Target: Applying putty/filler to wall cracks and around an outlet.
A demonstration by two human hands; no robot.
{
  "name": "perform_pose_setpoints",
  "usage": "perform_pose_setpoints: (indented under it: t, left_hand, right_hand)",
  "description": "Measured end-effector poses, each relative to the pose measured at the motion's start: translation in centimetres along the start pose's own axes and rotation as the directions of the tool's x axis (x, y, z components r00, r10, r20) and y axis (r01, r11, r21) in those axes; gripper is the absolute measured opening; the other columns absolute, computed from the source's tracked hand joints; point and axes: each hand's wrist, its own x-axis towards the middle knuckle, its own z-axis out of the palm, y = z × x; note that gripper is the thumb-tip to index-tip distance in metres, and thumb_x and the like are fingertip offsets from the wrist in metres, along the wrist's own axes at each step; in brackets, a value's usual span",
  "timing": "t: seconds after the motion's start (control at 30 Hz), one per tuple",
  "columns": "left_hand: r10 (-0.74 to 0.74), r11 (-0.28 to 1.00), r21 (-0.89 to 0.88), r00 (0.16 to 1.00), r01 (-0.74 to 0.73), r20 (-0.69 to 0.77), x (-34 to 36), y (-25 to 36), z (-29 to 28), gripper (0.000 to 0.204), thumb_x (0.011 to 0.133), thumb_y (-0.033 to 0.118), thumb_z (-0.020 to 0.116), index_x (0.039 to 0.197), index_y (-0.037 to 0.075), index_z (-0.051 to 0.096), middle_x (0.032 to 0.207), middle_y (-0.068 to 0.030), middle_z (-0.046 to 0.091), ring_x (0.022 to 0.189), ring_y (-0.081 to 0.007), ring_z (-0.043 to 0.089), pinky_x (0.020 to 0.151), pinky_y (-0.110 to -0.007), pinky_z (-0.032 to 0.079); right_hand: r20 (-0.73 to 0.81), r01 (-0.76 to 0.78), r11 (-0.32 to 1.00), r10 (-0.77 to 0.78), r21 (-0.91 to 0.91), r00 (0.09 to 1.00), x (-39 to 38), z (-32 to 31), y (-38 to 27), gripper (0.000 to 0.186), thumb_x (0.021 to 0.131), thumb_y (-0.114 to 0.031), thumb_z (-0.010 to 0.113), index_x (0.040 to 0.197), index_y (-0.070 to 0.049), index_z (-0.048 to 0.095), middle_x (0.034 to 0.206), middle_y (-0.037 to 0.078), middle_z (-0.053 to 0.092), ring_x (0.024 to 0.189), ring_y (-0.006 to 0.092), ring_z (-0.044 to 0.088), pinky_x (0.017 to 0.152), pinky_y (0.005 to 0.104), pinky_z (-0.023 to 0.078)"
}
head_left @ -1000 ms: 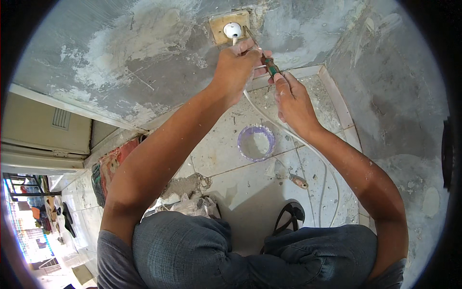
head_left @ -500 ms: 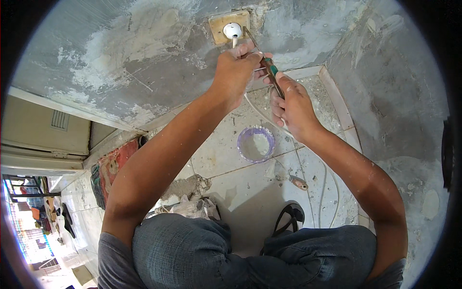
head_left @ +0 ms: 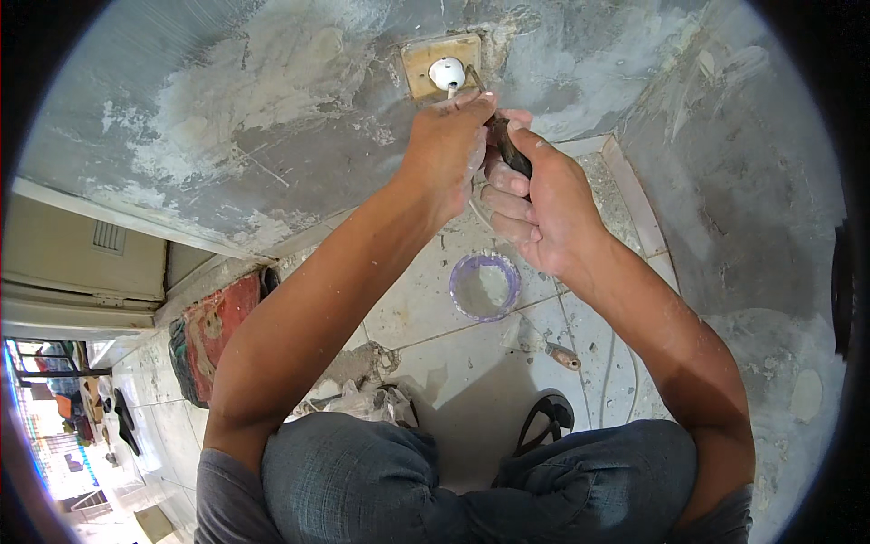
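My left hand (head_left: 446,150) is closed just below a white round fitting (head_left: 446,72) on a square wooden plate on the wall. Between its fingers is the white cable (head_left: 452,92) that comes out of the fitting. My right hand (head_left: 557,195) grips a dark-handled hand tool (head_left: 509,150), whose thin metal end rises past the left fingertips beside the fitting. Both hands almost touch, and fingers hide where tool and cable meet. White dust coats the fingers.
Below the hands stands a purple-rimmed tub (head_left: 485,287) with whitish paste. A putty knife (head_left: 564,356) lies nearby on the tiles. Rubble (head_left: 358,367), a plastic bag (head_left: 362,403) and a red sack (head_left: 217,335) are at left. Patchy plastered walls (head_left: 761,154) meet at the right.
My right hand has moved up the tool and closer to my left hand, covering the handle's green part. The view has shifted slightly. The left hand keeps its hold on the cable.
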Motion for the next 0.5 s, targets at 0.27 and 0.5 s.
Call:
perform_pose_setpoints:
  t: [0.27,0.5]
  left_hand:
    - [-0.065,0.989,-0.136,0.995,0.055,-0.072,1.2,0.1,0.7,0.029,0.1,0.016,0.041,0.123,-0.001,0.047,0.103,-0.016,0.063,0.094,-0.0241,0.061,0.078,-0.036,0.053]
    - [-0.048,0.993,-0.104,0.999,0.048,0.005,2.8,-0.9,0.3,0.027,0.102,0.019,0.035,0.118,0.002,0.048,0.113,-0.0175,0.063,0.096,-0.0227,0.061,0.087,-0.035,0.052]
  right_hand:
    - [-0.184,0.079,0.767,-0.251,-0.637,0.95,0.1,1.6,-0.8,0.019,0.097,-0.026,0.044,0.091,-0.011,0.054,0.057,0.004,0.048,0.038,0.0178,0.041,0.036,0.0342,0.033]
    - [0.297,0.109,-0.302,-0.7,-0.947,0.65,1.5,-1.5,0.3,0.022,0.093,-0.019,0.047,0.101,-0.002,0.058,0.073,0.021,0.063,0.061,0.0369,0.061,0.058,0.045,0.049]
